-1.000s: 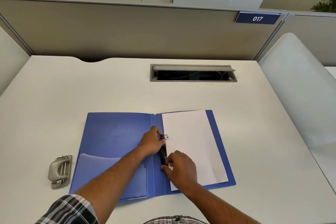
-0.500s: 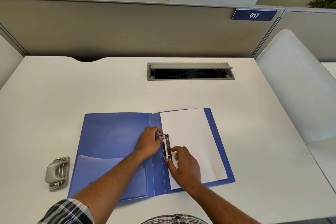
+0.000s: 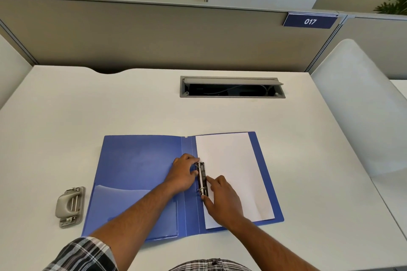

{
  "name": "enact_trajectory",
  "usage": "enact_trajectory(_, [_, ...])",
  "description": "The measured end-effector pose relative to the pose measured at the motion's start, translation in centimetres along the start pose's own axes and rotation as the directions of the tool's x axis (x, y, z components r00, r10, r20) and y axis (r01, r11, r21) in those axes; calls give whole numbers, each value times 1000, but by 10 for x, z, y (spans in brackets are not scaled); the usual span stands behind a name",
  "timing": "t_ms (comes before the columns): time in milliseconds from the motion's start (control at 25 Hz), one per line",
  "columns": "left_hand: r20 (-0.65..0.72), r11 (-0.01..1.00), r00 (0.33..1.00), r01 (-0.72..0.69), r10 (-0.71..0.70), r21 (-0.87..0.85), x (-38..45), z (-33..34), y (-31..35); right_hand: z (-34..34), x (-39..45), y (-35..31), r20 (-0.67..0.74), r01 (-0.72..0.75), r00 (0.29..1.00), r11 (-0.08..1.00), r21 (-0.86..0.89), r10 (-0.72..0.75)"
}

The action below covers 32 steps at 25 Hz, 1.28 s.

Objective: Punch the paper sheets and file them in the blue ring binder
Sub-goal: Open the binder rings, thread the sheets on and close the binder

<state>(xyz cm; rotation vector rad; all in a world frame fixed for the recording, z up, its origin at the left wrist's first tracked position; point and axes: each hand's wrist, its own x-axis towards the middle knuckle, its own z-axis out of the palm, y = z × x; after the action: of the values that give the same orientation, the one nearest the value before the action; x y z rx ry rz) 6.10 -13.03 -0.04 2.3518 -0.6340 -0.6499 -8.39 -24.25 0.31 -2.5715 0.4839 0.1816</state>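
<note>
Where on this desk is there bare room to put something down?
Bare desk runs between the blue ring binder and the cable hatch, and right of the binder. Crowded: left hand and right hand at the ring mechanism; hole punch near-left.

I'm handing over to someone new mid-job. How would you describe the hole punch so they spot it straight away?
Start at the open blue ring binder lying on the white desk. Look past its left cover, toward the near left part of the desk: the grey-beige hole punch lies there alone, untouched by either hand. It is the only bulky object with a curved handle and metal fittings.
</note>
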Motion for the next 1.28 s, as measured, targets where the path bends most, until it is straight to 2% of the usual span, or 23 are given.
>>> enact_trajectory(360, [-8, 1000, 1000, -2, 2, 19, 0, -1, 2, -2, 5, 4, 29, 28, 999, 998, -51, -27])
enact_trajectory(680, [-16, 993, 994, -104, 104, 47, -11, 9, 4, -2, 6, 5, 27, 33, 999, 996, -77, -31])
enact_trajectory(1160, [-16, 981, 984, -173, 175, 89, -8, 8, -3, 7, 7, 10, -5, 104, 994, 981, -164, -106])
enact_trajectory(1280, [-17, 978, 983, -181, 184, 104, -7, 8, -3, 1, 9, 9, 28, 111, 994, 981, -156, -108])
